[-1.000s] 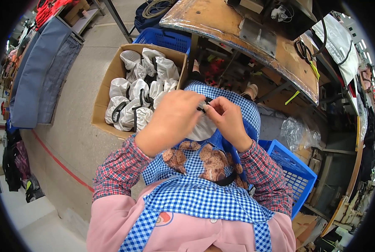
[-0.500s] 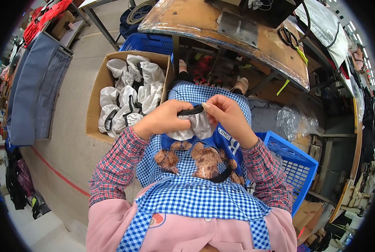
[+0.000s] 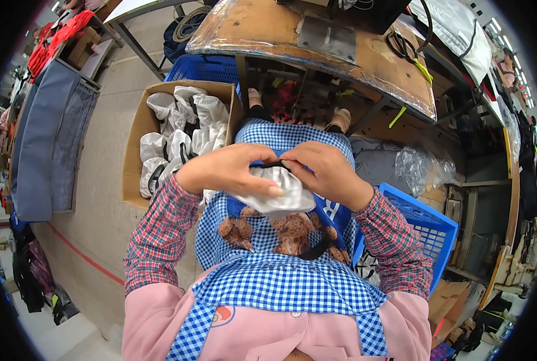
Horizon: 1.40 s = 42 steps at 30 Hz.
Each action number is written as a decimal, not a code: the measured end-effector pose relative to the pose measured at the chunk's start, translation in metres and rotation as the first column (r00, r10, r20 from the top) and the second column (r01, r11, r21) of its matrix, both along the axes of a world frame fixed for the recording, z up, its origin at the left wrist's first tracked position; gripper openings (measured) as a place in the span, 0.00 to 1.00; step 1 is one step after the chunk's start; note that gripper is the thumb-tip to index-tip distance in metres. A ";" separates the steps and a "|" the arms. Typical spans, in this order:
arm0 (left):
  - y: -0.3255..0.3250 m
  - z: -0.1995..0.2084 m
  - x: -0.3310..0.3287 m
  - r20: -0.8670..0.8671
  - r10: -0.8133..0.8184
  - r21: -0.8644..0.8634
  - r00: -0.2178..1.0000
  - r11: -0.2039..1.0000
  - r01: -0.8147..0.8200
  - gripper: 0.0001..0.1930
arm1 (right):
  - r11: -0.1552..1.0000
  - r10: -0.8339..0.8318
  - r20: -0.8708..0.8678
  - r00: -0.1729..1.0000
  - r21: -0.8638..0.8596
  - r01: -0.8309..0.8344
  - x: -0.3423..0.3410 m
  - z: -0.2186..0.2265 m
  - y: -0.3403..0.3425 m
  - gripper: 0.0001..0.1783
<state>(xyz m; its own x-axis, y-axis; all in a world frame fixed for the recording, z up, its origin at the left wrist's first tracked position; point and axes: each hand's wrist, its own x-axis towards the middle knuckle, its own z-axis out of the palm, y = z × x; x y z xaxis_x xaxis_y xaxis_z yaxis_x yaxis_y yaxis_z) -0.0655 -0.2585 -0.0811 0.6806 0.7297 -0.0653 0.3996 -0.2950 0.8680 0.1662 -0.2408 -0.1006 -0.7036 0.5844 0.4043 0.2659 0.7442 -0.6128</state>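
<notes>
Closest to the camera is the person's own chest and lap, covered by a blue-and-white checked apron [image 3: 280, 283] with a brown printed figure on it, worn over a pink top with plaid sleeves. The apron makes a soft working surface, which is likely why the work is held low over the lap rather than up on the desk.

Just above the lap both hands meet on a small white fabric piece [image 3: 277, 191] with a black band along its upper edge. The left hand [image 3: 229, 171] is closed around the piece from the left, its fingers curled over the top and the thumb pressed against the white cloth. The right hand [image 3: 322, 171] grips the other side, fingertips pinching at the black band where the two hands touch. Holding it from both sides keeps the cloth taut between them, as suits fine work on the edge.

To the person's left, on the floor, an open cardboard box [image 3: 137, 150] holds many similar white pieces with black bands, within easy reach of the left hand. To the right a blue plastic crate [image 3: 428, 225] stands beside the knee; its contents are mostly hidden.

Farther off, beyond the feet, a worn wooden desk [image 3: 268, 30] carries a metal plate and dark cables, with another blue crate [image 3: 202, 67] beneath its left end.
</notes>
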 end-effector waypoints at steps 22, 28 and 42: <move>0.009 -0.011 0.029 -0.041 0.178 -0.049 0.983 0.982 -0.180 0.12 | 0.969 0.099 0.118 0.988 0.213 -0.123 0.017 0.002 0.007 0.20; 0.030 0.008 0.034 -0.123 0.081 -0.096 0.989 0.991 -0.093 0.14 | 0.994 0.069 -0.047 0.997 -0.081 -0.073 0.031 0.012 0.020 0.10; 0.143 0.055 0.050 0.059 0.213 -0.196 0.975 0.960 -0.198 0.14 | 0.944 -0.331 -0.251 0.910 -0.080 0.321 0.043 0.046 0.095 0.10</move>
